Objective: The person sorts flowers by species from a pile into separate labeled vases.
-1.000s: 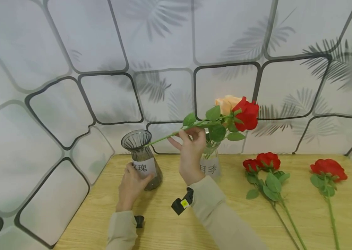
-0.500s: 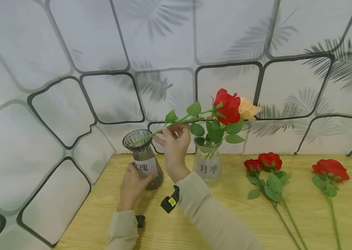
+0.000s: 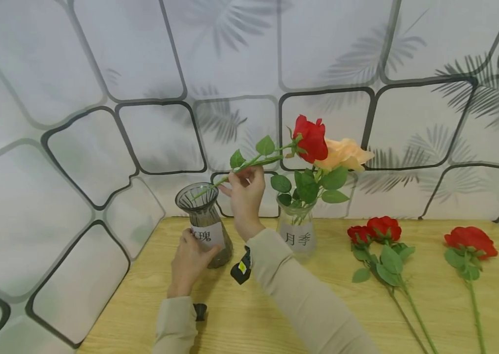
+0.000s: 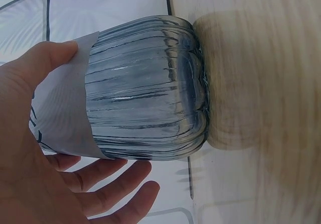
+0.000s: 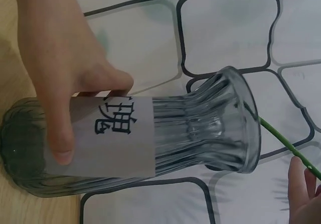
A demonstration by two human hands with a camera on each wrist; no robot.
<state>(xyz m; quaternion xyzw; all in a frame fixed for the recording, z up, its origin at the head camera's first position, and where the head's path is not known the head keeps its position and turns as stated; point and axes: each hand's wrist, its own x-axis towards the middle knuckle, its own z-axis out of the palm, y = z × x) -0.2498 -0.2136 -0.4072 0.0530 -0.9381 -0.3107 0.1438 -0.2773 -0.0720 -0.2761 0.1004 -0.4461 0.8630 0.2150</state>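
Observation:
My left hand grips the lower body of a ribbed grey glass vase with a paper label. In the left wrist view, thumb and fingers lie on either side of the vase, whose base is at the wooden tabletop. Above and right of the mouth, my right hand pinches the green stem of a red rose. That stem slants down through the flared rim in the right wrist view, its lower end inside the vase. The bloom points up and right, overlapping a peach rose in the head view.
Right of the grey vase stands a clear glass vase, also labelled, holding the peach rose and green leaves. Several red roses lie on the table's right side, one red rose apart. A patterned wall rises behind.
My right hand has moved left with the rose, bringing its stem end from beside the rim into the grey vase's mouth. The bloom has risen and shifted left. My left hand keeps its grip.

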